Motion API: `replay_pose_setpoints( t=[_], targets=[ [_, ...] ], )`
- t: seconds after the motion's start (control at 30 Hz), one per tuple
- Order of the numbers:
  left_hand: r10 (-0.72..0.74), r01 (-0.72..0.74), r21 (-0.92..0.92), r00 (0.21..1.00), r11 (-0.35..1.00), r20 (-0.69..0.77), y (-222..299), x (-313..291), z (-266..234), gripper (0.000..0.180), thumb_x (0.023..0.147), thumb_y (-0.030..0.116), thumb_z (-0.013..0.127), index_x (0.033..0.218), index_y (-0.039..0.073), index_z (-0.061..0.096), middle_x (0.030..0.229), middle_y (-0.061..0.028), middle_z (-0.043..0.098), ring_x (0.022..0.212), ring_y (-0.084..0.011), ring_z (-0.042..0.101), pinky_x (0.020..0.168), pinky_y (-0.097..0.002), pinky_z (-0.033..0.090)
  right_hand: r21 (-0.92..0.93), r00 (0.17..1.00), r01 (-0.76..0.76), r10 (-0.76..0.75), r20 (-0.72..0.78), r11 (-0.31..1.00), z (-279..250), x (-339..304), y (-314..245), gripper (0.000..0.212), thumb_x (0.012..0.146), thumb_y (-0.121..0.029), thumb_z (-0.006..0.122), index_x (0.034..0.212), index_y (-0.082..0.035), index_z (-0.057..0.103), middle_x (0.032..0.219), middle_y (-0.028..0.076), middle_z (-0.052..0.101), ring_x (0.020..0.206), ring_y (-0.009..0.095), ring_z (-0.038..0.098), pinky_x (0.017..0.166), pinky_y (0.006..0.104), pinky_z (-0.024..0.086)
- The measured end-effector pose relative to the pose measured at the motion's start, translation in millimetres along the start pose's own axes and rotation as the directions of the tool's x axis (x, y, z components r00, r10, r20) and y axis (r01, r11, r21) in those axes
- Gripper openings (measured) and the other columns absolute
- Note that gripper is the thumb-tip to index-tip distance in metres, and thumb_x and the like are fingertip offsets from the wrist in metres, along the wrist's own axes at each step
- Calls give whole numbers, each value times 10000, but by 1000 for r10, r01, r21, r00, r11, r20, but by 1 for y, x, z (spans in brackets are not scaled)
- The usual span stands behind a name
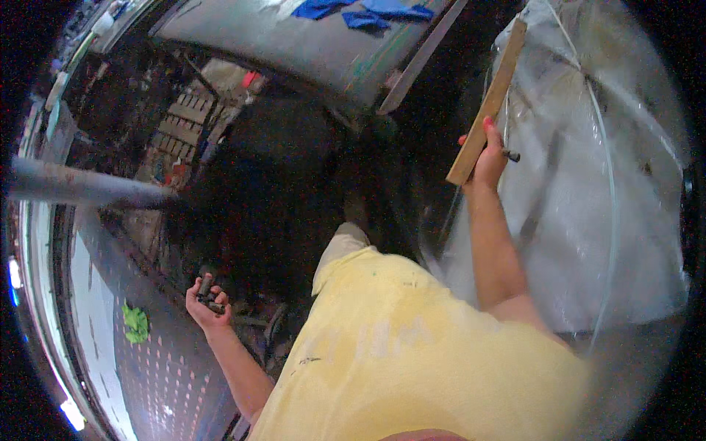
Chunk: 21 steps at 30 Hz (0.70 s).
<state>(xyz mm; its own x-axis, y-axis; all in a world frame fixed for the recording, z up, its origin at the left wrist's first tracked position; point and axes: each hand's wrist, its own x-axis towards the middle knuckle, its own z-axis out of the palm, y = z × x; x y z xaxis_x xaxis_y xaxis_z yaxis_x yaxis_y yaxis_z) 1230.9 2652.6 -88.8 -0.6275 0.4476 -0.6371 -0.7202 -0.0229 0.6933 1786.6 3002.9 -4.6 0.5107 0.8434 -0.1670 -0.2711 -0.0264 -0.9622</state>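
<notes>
My right hand, raised on the right, is closed around a flat wooden slat that slants up and away. A small dark cylindrical piece pokes out from the same hand. Low on the left, my left hand curls its fingers around several short, dark cylindrical pieces. Their exact kind is too dim to make out. Close to the right hand is a large stack wrapped in clear plastic.
A table with blue cloths stands at the far side. From the left edge a grey pipe juts in. A bright green crumpled piece lies on a dotted surface. Slatted wood shows farther back; the middle floor is dark.
</notes>
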Motion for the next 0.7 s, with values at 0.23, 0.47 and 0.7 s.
replay_pose_setpoints(
  t=[0.23,0.47,0.7],
  targets=[
    [-128,126,49,991,991,34,-28,45,129,175,1037,243,618,1184,152,639,1150,-90,769,670,-190,654,431,-307,489,109,997,-70,68,19,992,51,76,5,441,1037,-511,782,1223,-119,701,915,45,681,771,196,714,683,362,573],
    [-169,161,127,984,979,54,-47,71,248,282,1026,233,651,1287,131,622,1108,-100,780,660,-184,654,441,-305,490,7,994,-104,104,41,995,101,121,-25,393,1050,-469,791,1202,-117,702,883,33,685,757,186,706,667,366,554],
    [-163,145,154,981,977,109,-70,86,323,310,1027,205,662,1321,117,620,1126,-108,778,686,-184,650,469,-304,493,-101,997,-1,8,72,995,127,165,-54,312,1058,-402,802,1165,-122,717,910,27,687,753,180,704,694,346,569]
  ],
)
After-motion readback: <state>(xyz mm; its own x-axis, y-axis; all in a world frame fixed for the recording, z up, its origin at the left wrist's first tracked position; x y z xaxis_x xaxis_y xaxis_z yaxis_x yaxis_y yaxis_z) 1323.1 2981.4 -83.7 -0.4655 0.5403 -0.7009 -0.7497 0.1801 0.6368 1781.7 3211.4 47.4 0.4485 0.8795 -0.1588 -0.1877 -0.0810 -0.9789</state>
